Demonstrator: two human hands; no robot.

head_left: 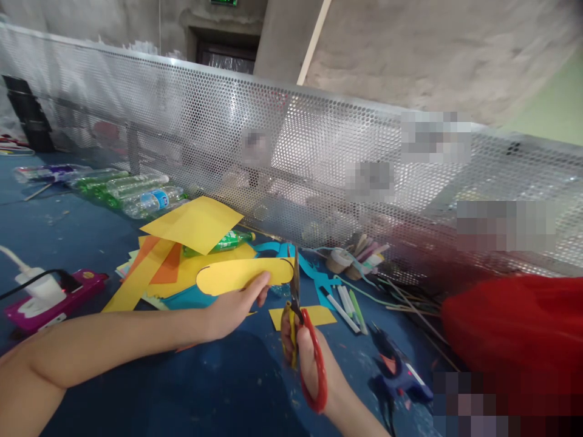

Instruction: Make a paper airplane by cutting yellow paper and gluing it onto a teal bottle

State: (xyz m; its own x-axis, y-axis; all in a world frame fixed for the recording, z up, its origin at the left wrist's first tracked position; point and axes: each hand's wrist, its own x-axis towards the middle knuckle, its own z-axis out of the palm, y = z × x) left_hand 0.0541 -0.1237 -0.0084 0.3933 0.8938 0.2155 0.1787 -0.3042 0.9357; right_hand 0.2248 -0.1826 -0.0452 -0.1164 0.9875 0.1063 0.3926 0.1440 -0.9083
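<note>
A yellow paper strip [237, 274] with rounded ends and dark curved lines is pinched in my left hand [241, 303], thumb on top. My right hand [314, 358] grips scissors [315, 370] with red handles, fingers through the loops. The scissor blades point up and stand at the strip's right end, beside its curved line; whether they touch the paper I cannot tell. Below the strip a yellow paper scrap [324, 317] lies on the blue table [182, 394]. Behind my left hand are stacked sheets of yellow, orange and blue paper [191, 224].
Plastic bottles [155, 200] lie at the back left by a perforated metal screen [204, 121]. A pink power strip [59, 297] sits at left. Markers [348, 306] and a blue glue gun [403, 376] lie at right, near a person's red sleeve [510, 328].
</note>
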